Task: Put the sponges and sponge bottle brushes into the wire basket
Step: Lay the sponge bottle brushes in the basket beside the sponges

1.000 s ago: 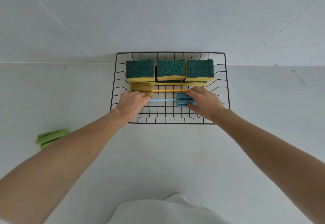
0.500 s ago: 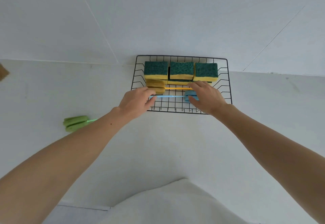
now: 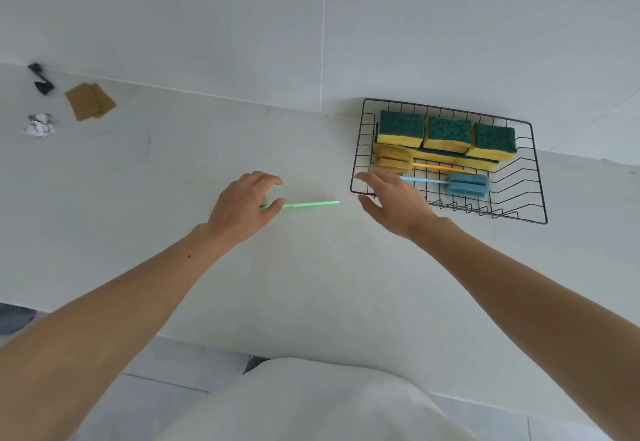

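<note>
The left hand (image 3: 242, 210) curled over the head of the green bottle brush (image 3: 310, 204), fingers (image 3: 266, 180) and thumb apart around it (whether they pressed it could not be told); its handle lay on the counter (image 3: 311, 284), pointing toward the right hand (image 3: 394, 203). That hand hovered empty, fingers spread, just before the wire basket (image 3: 538, 177). Beyond its fingertips, inside the basket, lay the blue brush (image 3: 465, 184), yellow brush (image 3: 393, 159) and stacked sponges (image 3: 446, 134).

- wire basket (image 3: 535, 170): black, on tabletop
- sponges (image 3: 446, 135): green/yellow, stacked at back
- yellow brush (image 3: 393, 160) & blue brush (image 3: 465, 184): lying inside
- green brush (image 3: 311, 204): flat on tabletop, left of basket
</note>
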